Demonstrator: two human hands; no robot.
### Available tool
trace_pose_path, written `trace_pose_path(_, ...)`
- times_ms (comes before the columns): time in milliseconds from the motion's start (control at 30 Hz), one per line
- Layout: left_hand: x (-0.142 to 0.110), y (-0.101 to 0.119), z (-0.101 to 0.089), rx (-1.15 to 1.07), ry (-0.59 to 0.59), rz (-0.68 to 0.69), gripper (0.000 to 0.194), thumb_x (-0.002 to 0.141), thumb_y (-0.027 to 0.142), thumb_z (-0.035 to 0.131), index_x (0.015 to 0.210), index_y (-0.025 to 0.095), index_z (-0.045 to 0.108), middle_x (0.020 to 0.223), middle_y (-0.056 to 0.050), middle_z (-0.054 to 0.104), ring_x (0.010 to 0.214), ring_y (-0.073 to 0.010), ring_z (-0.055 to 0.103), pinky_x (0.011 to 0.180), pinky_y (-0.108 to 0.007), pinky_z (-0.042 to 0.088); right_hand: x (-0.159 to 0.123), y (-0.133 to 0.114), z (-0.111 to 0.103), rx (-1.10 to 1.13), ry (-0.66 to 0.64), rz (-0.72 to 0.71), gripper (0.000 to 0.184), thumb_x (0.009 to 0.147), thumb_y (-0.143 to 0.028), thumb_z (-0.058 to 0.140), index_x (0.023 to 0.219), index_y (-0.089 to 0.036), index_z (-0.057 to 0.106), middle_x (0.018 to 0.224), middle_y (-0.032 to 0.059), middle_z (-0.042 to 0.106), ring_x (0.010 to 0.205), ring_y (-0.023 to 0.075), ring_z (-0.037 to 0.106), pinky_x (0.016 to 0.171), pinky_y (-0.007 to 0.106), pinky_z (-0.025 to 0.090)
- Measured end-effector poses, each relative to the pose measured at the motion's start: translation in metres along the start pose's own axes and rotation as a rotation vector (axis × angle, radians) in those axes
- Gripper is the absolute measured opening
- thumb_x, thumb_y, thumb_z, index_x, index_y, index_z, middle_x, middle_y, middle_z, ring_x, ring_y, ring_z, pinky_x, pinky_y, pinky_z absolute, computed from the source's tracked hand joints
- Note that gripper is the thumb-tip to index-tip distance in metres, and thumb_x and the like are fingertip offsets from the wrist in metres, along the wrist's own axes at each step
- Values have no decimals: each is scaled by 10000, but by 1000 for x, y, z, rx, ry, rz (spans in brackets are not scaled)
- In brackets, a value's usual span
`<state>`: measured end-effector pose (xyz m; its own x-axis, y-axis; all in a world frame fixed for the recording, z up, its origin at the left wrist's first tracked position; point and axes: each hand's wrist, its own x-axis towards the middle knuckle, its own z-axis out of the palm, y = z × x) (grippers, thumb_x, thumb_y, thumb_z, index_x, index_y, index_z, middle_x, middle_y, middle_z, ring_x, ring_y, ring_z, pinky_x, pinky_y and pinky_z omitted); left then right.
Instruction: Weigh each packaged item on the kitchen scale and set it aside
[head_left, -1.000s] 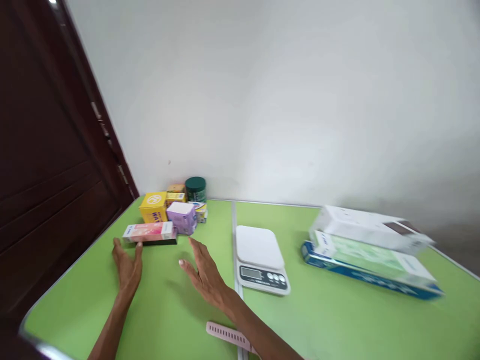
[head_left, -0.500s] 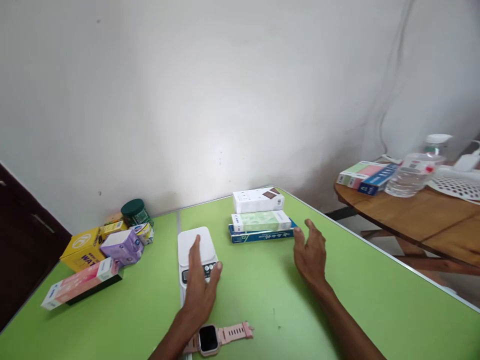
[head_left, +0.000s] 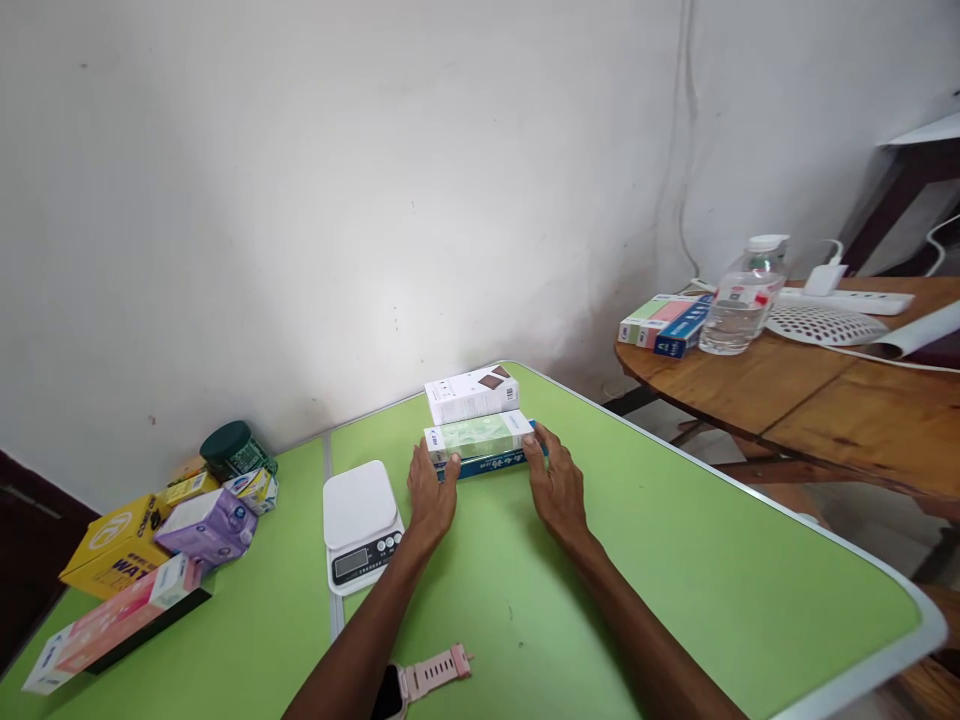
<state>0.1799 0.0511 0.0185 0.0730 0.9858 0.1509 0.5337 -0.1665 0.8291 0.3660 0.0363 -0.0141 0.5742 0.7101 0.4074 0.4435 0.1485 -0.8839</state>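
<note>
Here, just below the frame's centre, the green box (head_left: 480,436) lies on the blue box (head_left: 489,465) on the worktop (head_left: 645,560), with the left hand (head_left: 433,497) and right hand (head_left: 557,487) apart at the pair's two ends; whether they grip or merely touch, I cannot tell. Even pressure on both boxes should keep them aligned and clear of the white box (head_left: 469,396) behind.

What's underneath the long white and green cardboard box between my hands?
A long blue cardboard box; its front shows partly between your left hand and right hand. The white and green box hides most of its top.
</note>
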Motion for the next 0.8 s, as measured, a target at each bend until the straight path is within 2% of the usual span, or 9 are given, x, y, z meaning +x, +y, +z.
trace_pose_path(100,-12,10,-7,-23,5,13,855,992,671,406,1649,142,263,1737,-192,275,1641,-332,172,1327,-531,115,-6,-13,-6,21,10,20,799,980,-732,340,1406,-119,624,1367,218,690,1257,351,638,1112,542,458)
trace_pose_path(200,-30,18,-28,-60,82,31,879,987,691,425,1668,174,222,1750,-162,255,1642,-312,176,1334,-498,132,-22,-32,-10,77,0,-27,744,1001,-687,376,1440,-134,610,1429,195,665,1309,338,627,1117,512,467)
trace_pose_path(333,-60,11,-82,-29,229,62,854,992,690,441,1664,202,246,1740,-139,292,1630,-290,220,1334,-471,158,-55,-56,-1,184,-168,-116,639,1032,-603,435,1487,-180,583,1487,152,637,1361,310,612,1135,481,476)
trace_pose_path(433,-81,-7,-124,27,353,33,844,987,704,436,1650,202,290,1720,-148,331,1612,-310,266,1327,-498,178,-78,-70,20,252,-353,-192,595,1035,-566,473,1497,-207,581,1512,136,619,1380,301,606,1144,477,487)
trace_pose_path(533,-95,-32,-152,53,419,-51,848,980,717,433,1648,213,291,1720,-149,331,1622,-321,240,1326,-525,175,-97,-80,45,279,-481,-221,579,1031,-559,491,1493,-224,591,1504,133,626,1384,306,607,1152,494,491)
trace_pose_path(667,-101,-67,-161,26,424,-132,817,973,718,449,1605,206,373,1687,-164,389,1620,-329,253,1324,-541,173,-112,-79,68,263,-548,-201,604,1026,-569,495,1490,-194,589,1507,155,618,1408,319,583,1184,536,455)
trace_pose_path(800,-100,-93,-159,-39,378,-183,804,970,712,464,1592,208,399,1683,-163,404,1597,-331,314,1317,-550,212,-114,-71,73,251,-594,-116,656,1005,-616,506,1474,-166,596,1481,176,636,1379,329,609,1179,541,457)
